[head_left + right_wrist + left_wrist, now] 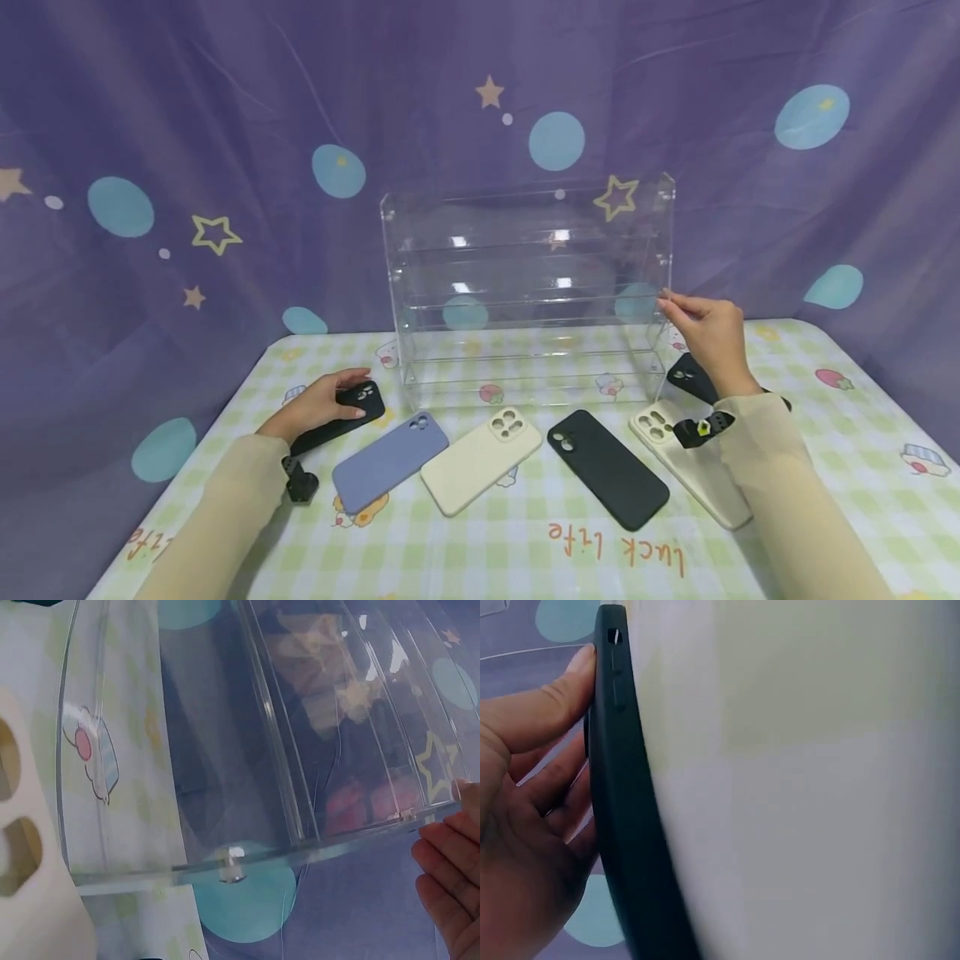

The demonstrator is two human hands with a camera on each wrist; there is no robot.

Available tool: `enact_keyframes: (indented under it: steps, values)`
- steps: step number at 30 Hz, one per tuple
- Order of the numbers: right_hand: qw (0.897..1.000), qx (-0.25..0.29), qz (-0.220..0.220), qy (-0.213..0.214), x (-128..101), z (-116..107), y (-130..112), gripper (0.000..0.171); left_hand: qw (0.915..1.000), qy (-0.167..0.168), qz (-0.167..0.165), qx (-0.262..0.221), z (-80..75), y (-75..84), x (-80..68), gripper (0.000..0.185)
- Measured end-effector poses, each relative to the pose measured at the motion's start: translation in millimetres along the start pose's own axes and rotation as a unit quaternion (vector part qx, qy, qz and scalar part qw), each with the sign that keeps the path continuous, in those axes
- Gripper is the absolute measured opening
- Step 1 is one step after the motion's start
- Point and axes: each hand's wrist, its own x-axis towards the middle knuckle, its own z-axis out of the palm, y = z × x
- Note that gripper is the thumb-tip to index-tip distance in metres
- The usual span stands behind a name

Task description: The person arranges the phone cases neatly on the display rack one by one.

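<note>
My left hand (315,402) rests over a black phone case (330,433) on the left of the table. In the left wrist view, its thumb touches the dark case (619,780) near the camera end; the other fingertips are hidden behind the case. Farther right, my right hand (712,329) pinches the right side edge of a clear acrylic tiered rack (525,367). The right wrist view has this hand (454,870) at the upper part of the rack's side wall (337,851). The rack's tiers hold nothing.
In front of the rack lie a lavender case (390,462), a cream case (480,462), a black case (609,471) and a white case (697,467). Another black case (690,379) is partly hidden by my right wrist. A purple curtain (480,50) hangs behind the checked tablecloth (480,558).
</note>
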Motion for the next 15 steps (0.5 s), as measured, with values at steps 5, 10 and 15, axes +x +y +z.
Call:
enact_keyframes:
  steps: [5,10,15]
  values:
    - [1.000,-0.001,0.001,0.000,-0.6,-2.4,-2.1,0.029,0.9995,0.011,0.007,0.028,-4.6,6.1,3.3,0.079]
    - [1.000,-0.003,0.005,-0.003,-2.8,-2.7,-2.3,0.029,0.9978,0.037,0.009,0.053,-8.9,9.0,6.3,0.077]
    - [1.000,0.016,0.000,0.007,-2.4,0.7,-0.5,0.027,0.9992,0.028,-0.007,0.029,-17.6,11.2,5.3,0.060]
